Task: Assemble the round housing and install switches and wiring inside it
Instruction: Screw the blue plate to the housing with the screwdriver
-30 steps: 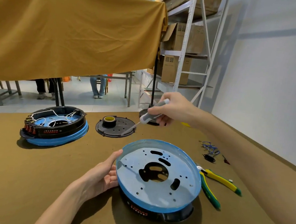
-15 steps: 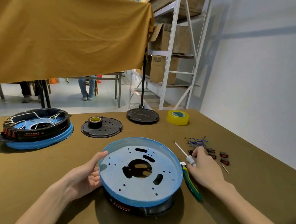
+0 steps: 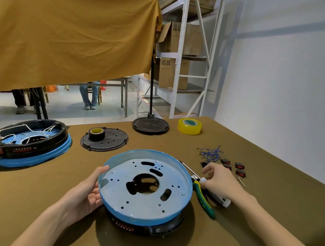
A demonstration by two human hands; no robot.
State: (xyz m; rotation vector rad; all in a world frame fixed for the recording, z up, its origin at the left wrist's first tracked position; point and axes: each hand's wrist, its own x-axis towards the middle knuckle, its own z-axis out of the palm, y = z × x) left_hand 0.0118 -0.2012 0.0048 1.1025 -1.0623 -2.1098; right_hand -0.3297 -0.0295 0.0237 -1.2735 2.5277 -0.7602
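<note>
Two hands | left [image 3: 85, 192] – open grip on housing [image 3: 145, 186] | right [image 3: 219, 183] – grip hides screwdriver [image 3: 188, 168] handle

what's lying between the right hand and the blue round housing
In the head view, green-handled pliers lie there, beside the round housing. A screwdriver angles across the gap too, its handle under the right hand.
</note>
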